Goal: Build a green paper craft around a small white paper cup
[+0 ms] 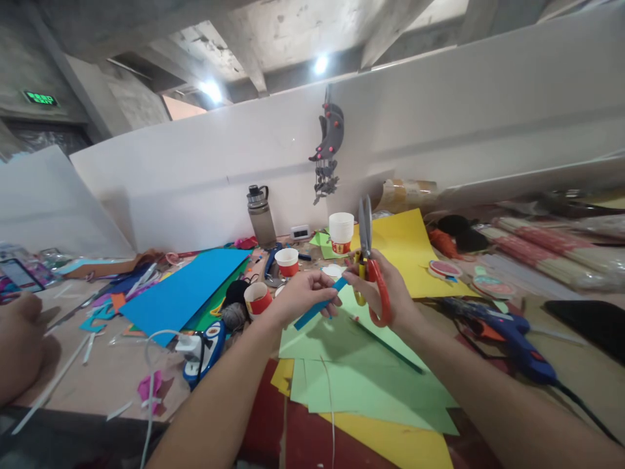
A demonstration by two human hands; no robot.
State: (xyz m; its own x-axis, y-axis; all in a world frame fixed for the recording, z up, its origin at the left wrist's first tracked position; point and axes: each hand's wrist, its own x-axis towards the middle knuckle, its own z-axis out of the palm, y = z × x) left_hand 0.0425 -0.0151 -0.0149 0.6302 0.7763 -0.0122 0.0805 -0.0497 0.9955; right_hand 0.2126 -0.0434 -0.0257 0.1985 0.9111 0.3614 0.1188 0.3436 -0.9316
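Observation:
Between the fingers of my left hand (306,294) is a narrow strip of blue paper (308,316), slanting up to the right. My right hand (390,286) grips scissors (377,293) with red and yellow handles, their blades upright. The right thumb and fingertips also meet the upper end of the blue strip. Below both hands lie light green paper sheets (361,384), with a dark pencil (385,345) across them. Yellow paper (400,443) shows from under the green sheets.
Left are blue card (190,286), a power strip (205,352) and another person's hand (22,345). Paper cups (286,262) and a bottle (261,218) stand ahead. A blue glue gun (517,342), yellow card (400,254) and wrapped sticks (551,247) lie right. A white board (195,169) rises behind.

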